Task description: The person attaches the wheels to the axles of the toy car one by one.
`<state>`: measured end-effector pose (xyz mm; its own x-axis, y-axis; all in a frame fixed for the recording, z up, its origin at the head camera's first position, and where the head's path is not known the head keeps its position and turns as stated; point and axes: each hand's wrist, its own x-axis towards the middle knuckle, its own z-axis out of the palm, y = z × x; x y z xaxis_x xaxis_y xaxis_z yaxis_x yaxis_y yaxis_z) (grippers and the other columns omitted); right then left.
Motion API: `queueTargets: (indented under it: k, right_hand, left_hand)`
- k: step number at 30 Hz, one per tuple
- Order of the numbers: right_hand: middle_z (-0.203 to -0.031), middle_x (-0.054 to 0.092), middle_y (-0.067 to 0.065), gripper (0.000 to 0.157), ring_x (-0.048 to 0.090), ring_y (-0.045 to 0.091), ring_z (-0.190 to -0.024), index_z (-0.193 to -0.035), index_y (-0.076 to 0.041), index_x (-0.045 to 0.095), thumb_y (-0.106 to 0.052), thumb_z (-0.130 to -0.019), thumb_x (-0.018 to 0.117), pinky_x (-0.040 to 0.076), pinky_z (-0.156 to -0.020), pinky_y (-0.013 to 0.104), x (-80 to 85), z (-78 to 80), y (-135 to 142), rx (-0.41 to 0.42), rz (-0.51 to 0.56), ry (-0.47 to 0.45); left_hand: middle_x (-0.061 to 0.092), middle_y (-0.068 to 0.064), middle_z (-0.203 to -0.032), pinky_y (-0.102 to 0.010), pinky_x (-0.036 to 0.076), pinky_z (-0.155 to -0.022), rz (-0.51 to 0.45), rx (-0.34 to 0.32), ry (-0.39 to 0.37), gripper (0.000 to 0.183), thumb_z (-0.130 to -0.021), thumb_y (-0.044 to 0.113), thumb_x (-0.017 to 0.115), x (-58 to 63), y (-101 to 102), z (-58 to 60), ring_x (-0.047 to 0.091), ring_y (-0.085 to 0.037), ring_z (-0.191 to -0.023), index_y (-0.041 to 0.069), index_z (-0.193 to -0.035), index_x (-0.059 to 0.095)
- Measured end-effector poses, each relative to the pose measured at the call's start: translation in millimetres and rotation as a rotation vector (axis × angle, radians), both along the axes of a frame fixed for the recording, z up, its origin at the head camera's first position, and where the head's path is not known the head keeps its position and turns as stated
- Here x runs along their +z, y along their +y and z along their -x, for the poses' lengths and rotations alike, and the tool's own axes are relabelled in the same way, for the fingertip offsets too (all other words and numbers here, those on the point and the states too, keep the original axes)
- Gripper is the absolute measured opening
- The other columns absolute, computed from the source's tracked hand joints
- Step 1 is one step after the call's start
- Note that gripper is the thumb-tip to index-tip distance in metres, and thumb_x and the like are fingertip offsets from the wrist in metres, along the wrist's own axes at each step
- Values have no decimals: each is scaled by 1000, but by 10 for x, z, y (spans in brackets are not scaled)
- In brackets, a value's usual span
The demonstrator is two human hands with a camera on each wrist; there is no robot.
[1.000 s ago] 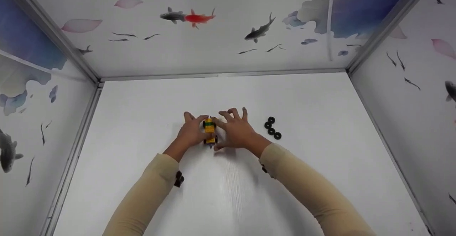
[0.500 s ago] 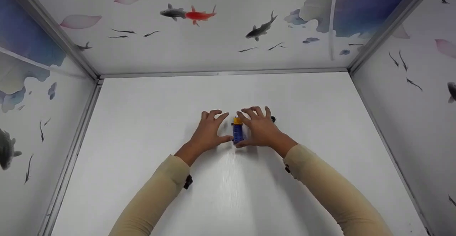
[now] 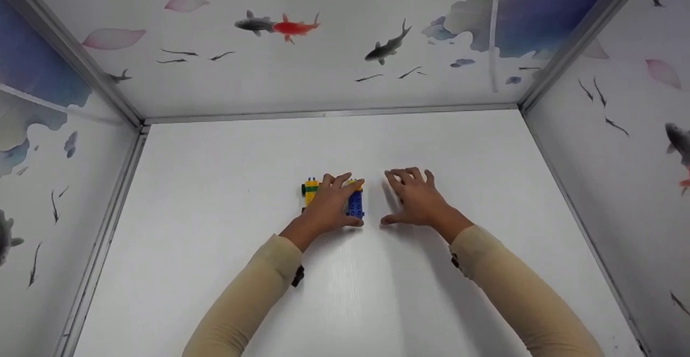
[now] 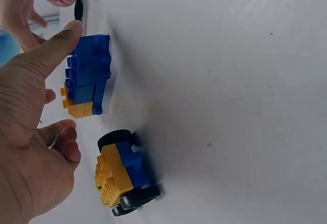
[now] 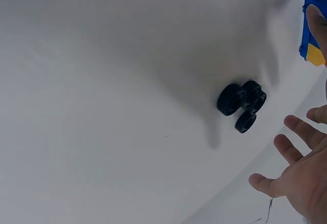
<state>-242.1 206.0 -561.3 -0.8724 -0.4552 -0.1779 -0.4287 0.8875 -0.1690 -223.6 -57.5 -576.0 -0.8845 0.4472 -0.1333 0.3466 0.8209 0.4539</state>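
My left hand (image 3: pixel 329 206) is at a blue brick car body (image 3: pixel 355 204) with a yellow end, its fingers spread and its thumb right at the near end. In the left wrist view the blue body (image 4: pixel 89 68) shows studs on top and no wheels. Left of it, partly behind that hand, stands a yellow toy brick car (image 3: pixel 311 190) with a green stripe; its black wheels show beside my wrist (image 4: pixel 139 196). My right hand (image 3: pixel 418 200) is apart from the blue body, fingers spread, holding nothing. Several loose black wheels (image 5: pixel 231 99) lie near it.
The white table (image 3: pixel 242 292) is bounded by a metal-framed back wall (image 3: pixel 323 76) and side walls printed with fish. In the head view, the right hand hides the loose wheels.
My left hand has moved right, from the yellow car to the blue body. My right hand has drawn away to the right, over the loose wheels. The blue body, covered earlier, now shows.
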Motion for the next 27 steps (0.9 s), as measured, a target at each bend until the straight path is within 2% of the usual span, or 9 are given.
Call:
queueTargets:
  k: [7, 11, 15, 19, 27]
  right_hand:
    - [-169, 49, 14, 117, 42, 44, -156, -172, -11, 39, -67, -83, 90, 29, -126, 81, -73, -40, 212, -49, 52, -3]
    - [-168, 50, 16, 109, 44, 45, -155, -171, -10, 40, -64, -89, 87, 35, -124, 78, -95, -52, 300, -63, 64, -8]
    - [-165, 52, 20, 97, 48, 46, -151, -171, -8, 41, -57, -97, 81, 42, -119, 77, -113, -57, 345, -80, 63, -5]
    - [-162, 54, 21, 88, 52, 45, -148, -169, -8, 43, -52, -101, 77, 46, -115, 76, -157, -53, 378, -94, 67, 12]
    - [-170, 48, 12, 78, 52, 45, -145, -168, -10, 47, -48, -105, 72, 50, -107, 77, -255, -51, 453, -57, 70, 37]
  left_hand:
    - [35, -10, -179, -56, 44, -130, 32, -1, -3, 97, -91, 54, 89, -89, 46, 19, 37, -40, -155, 33, -172, 40]
    - [37, -9, -178, -54, 47, -128, 40, 16, -20, 91, -94, 49, 87, -112, 78, 23, 37, -39, -155, 34, -171, 41]
    - [39, -9, -175, -53, 49, -127, 31, 30, -25, 86, -95, 46, 86, -92, 104, 27, 37, -38, -155, 34, -169, 44]
    - [43, -9, -171, -52, 50, -125, 21, 29, 0, 84, -94, 47, 87, -91, 117, 37, 39, -37, -151, 34, -168, 47]
    - [43, -8, -169, -56, 49, -124, -26, 48, 4, 83, -92, 46, 89, -40, 116, 0, 40, -39, -150, 36, -165, 51]
